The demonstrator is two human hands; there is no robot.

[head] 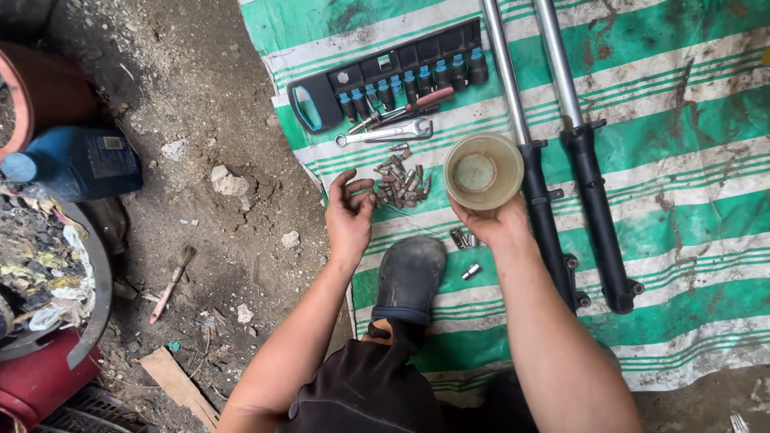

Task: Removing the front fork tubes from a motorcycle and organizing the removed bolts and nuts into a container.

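Note:
My right hand (499, 223) holds a round translucent plastic cup (483, 171) upright above the green-and-white striped tarp (690, 144). My left hand (350, 215) hovers palm up with the fingers curled, right beside a pile of several small bolts (401, 184); I cannot tell whether it holds any. Two black-and-chrome fork legs (561, 184) lie side by side to the right of the cup. A combination wrench (383, 135) and a black socket tray (393, 74) lie beyond the bolts. Loose sockets (464, 239) rest near my wrist.
My dark shoe (409, 277) rests on the tarp's near edge. On the dirt to the left lie a blue bottle (76, 163), a small brush (172, 282), stones, a wood scrap (180, 386) and red containers (36, 377). A screwdriver with a red handle (417, 103) lies by the socket tray.

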